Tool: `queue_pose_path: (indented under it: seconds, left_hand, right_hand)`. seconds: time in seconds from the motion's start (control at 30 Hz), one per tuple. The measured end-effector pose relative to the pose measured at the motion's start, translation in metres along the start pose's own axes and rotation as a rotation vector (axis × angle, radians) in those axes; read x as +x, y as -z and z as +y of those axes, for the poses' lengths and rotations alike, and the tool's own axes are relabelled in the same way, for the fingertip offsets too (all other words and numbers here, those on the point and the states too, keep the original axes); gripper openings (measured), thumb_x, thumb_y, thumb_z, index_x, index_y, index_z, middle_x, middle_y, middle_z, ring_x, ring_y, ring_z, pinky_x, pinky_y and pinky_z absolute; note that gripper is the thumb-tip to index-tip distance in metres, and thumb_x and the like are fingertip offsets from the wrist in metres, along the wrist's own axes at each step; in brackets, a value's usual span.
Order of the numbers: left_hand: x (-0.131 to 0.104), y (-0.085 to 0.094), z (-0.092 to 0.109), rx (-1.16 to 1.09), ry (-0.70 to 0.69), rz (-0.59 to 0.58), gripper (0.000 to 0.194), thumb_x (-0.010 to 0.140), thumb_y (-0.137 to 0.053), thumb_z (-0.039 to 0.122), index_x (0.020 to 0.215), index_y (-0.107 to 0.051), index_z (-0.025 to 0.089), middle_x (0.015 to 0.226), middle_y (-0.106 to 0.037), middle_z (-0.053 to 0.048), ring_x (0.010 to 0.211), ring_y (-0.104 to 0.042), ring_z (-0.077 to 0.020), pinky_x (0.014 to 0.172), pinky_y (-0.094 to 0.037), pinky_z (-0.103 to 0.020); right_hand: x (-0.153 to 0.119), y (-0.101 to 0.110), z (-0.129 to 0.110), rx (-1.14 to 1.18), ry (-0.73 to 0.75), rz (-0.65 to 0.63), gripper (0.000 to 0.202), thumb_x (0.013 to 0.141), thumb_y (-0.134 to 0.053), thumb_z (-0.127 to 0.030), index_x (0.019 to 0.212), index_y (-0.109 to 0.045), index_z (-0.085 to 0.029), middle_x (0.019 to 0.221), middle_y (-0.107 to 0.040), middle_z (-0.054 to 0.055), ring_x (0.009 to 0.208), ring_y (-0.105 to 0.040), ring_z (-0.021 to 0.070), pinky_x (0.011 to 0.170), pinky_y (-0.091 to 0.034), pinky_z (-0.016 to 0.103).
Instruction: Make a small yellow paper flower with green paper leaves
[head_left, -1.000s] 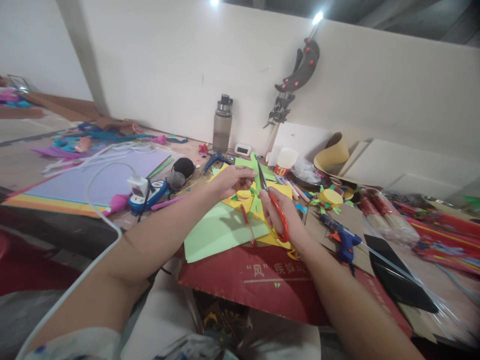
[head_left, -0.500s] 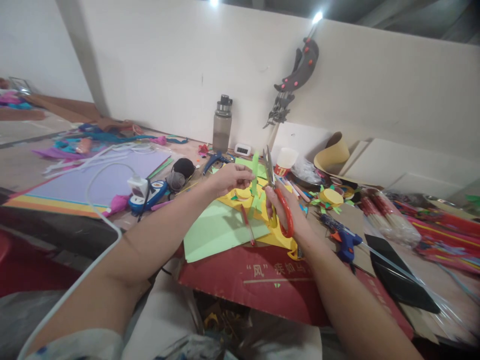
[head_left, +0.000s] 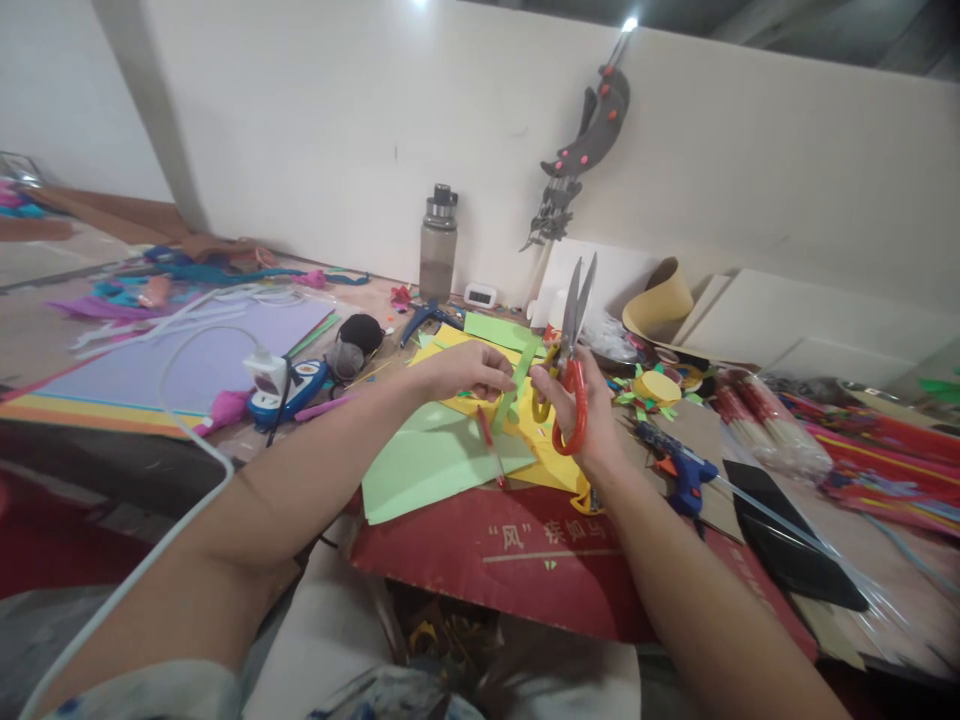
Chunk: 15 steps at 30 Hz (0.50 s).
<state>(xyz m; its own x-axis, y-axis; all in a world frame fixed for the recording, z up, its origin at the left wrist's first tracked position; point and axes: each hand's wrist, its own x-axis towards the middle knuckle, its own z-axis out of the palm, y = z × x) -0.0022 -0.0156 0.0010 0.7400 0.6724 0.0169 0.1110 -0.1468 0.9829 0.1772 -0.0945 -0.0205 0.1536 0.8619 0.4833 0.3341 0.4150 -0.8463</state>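
My left hand [head_left: 480, 372] pinches a narrow strip of green paper [head_left: 523, 372] between thumb and fingers. My right hand [head_left: 589, 410] is wrapped round the red and yellow handles of a pair of scissors [head_left: 574, 310]; its blades point up and stand a little apart, to the right of the strip. Below the hands lie yellow paper [head_left: 559, 462] and a light green sheet [head_left: 420, 470], with a red pen [head_left: 487, 440] resting across the green sheet. Two tiny green scraps [head_left: 550, 565] are on the red board [head_left: 465, 570] in front.
A blue glue gun [head_left: 686, 475] lies to the right, near a yellow paper disc with green tabs [head_left: 658, 388]. Behind stand a water bottle [head_left: 438, 245] and a small white clock [head_left: 480, 295]. On the left are a power strip [head_left: 289, 393] and coloured sheets [head_left: 187, 365].
The scissors have moved up and right, away from the green strip, and their blades now point higher. The strip has tilted to the right in my left hand.
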Motion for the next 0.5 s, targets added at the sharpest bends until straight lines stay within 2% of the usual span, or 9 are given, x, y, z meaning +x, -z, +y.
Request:
queue_pose_path:
  seconds: [0.27, 0.4, 0.5]
  left_hand:
    - [-0.0002, -0.0048, -0.0012, 0.095, 0.007, -0.067, 0.013, 0.066, -0.071, 0.022, 0.059, -0.062, 0.016, 0.051, -0.056, 0.000, 0.048, -0.047, -0.0081, 0.052, -0.034, -0.022]
    - [-0.0003, -0.0078, -0.0008, 0.070, 0.005, -0.070, 0.013, 0.068, -0.071, 0.023, 0.062, -0.062, 0.015, 0.053, -0.057, 0.001, 0.049, -0.048, -0.0073, 0.053, -0.035, -0.021]
    - [-0.0008, -0.0110, 0.0003, 0.014, -0.005, -0.065, 0.014, 0.070, -0.075, 0.024, 0.073, -0.065, 0.015, 0.060, -0.061, 0.001, 0.054, -0.054, -0.0084, 0.055, -0.040, -0.022]
  right_hand:
    - [0.0004, -0.0032, -0.0021, 0.088, -0.107, -0.054, 0.036, 0.075, -0.075, -0.040, 0.098, -0.052, -0.024, 0.067, -0.052, -0.006, 0.057, -0.050, 0.0115, 0.054, -0.043, 0.026]
    - [0.0001, -0.0049, -0.0041, 0.056, -0.115, 0.020, 0.037, 0.073, -0.075, -0.038, 0.098, -0.051, -0.024, 0.069, -0.053, -0.006, 0.057, -0.051, 0.0118, 0.057, -0.045, 0.028]
    - [-0.0005, -0.0035, -0.0033, 0.020, -0.119, 0.078, 0.038, 0.075, -0.074, -0.039, 0.101, -0.050, -0.025, 0.072, -0.053, -0.005, 0.058, -0.050, 0.0127, 0.056, -0.045, 0.029]
